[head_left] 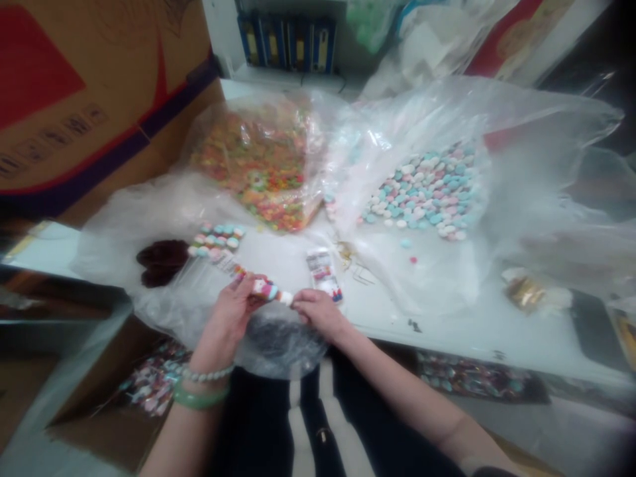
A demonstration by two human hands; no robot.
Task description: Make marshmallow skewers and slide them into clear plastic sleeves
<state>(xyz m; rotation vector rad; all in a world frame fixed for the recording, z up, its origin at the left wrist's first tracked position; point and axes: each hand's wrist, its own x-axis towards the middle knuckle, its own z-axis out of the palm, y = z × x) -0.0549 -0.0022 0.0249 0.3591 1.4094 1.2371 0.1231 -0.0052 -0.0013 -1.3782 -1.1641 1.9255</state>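
Observation:
My left hand (pixel 234 306) is closed around a short strand of colourful bead-like pieces (pixel 269 290), held above the front edge of the table. My right hand (pixel 322 311) pinches at the strand's white right end; what exactly lies between its fingertips is too small to make out. Just behind the strand lies a small printed packet (pixel 320 268). Neat rows of pastel and multicoloured pieces (pixel 217 240) rest beyond my left hand, and a dark red bundle (pixel 163 260) sits to their left.
Clear plastic bags of orange-red pieces (pixel 268 172) and pastel pieces (pixel 427 192) spread across the white table (pixel 392 321). A big cardboard box (pixel 109 86) stands at left. Below sits an open carton (pixel 89 404) with wrapped pieces. Thin gold wires (pixel 360 273) lie mid-table.

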